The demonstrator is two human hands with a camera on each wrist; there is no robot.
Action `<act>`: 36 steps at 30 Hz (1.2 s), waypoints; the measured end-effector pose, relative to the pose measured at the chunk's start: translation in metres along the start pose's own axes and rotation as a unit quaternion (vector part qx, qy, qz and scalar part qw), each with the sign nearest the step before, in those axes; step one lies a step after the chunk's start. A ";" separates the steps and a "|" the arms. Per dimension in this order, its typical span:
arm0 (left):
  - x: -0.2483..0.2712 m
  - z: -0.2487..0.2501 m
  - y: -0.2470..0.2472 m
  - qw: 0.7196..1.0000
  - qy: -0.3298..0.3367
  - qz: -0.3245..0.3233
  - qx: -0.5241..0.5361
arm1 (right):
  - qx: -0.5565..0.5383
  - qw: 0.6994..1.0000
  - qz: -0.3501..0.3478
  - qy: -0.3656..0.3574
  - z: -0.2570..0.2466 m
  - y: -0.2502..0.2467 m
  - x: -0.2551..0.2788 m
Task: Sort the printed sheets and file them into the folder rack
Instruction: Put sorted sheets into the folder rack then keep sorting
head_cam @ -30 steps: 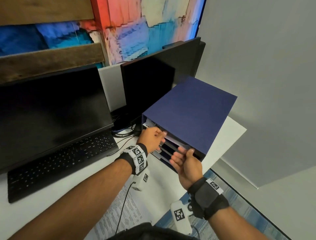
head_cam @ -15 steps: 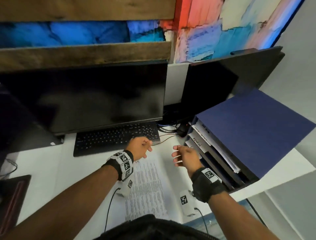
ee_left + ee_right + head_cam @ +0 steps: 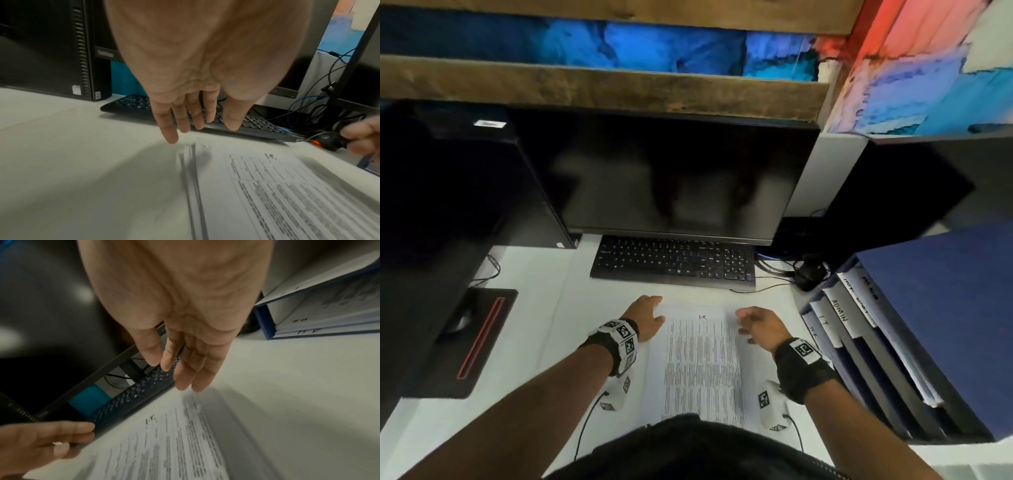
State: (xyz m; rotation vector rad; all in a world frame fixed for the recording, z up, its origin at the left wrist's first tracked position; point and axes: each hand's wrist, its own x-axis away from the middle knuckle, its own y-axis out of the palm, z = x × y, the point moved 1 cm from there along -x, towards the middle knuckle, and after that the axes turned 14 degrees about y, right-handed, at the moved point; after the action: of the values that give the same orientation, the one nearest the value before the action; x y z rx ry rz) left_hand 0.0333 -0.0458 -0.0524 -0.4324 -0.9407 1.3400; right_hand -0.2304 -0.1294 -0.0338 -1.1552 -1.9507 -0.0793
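Head view: the left hand [image 3: 645,317] and right hand [image 3: 758,325] hover with straight, relaxed fingers, holding nothing, at either top corner of the stack of white printed sheets [image 3: 702,363] headed "I.T." on the white bench [image 3: 534,342]. The dark blue folder rack [image 3: 935,308] with labelled slots stands right, the black keyboard [image 3: 674,262] beyond.

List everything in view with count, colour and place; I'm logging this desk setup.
printed sheets: small stack, white, top headed I.T., desk centre
folder rack: one, blue, desk right, slots labelled ADMIN and I T
keyboard: one, black, beyond sheets
monitors: two, black, rear
computer tower: one, black, left
mouse: one, black, by rack
left hand: open, at sheets' left corner
right hand: open, at right corner
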 end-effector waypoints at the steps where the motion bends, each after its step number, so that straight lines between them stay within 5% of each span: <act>1: 0.001 -0.001 0.002 1.000 0.000 -0.008 0.005 | 0.006 1.000 0.002 -0.010 -0.003 0.000 -0.003; 5: 0.002 0.000 0.009 1.000 0.003 -0.022 0.016 | 0.100 0.993 0.026 -0.065 -0.006 0.000 -0.020; 13: -0.003 -0.001 0.012 1.000 0.014 0.013 0.003 | 0.099 0.991 0.091 0.020 0.008 -0.013 -0.054; 22: -0.006 -0.004 0.013 0.997 0.039 0.058 0.012 | 0.096 0.995 -0.005 0.010 0.006 0.003 -0.049; 36: -0.004 -0.005 -0.005 0.991 0.094 0.080 0.052 | 0.206 0.958 0.141 -0.143 -0.019 0.003 -0.030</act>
State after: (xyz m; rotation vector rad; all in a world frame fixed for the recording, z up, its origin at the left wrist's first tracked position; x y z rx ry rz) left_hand 0.0404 -0.0498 -0.0533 -0.5518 -0.6881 1.4587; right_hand -0.2102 -0.1566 -0.0434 -1.1908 -1.8997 0.6492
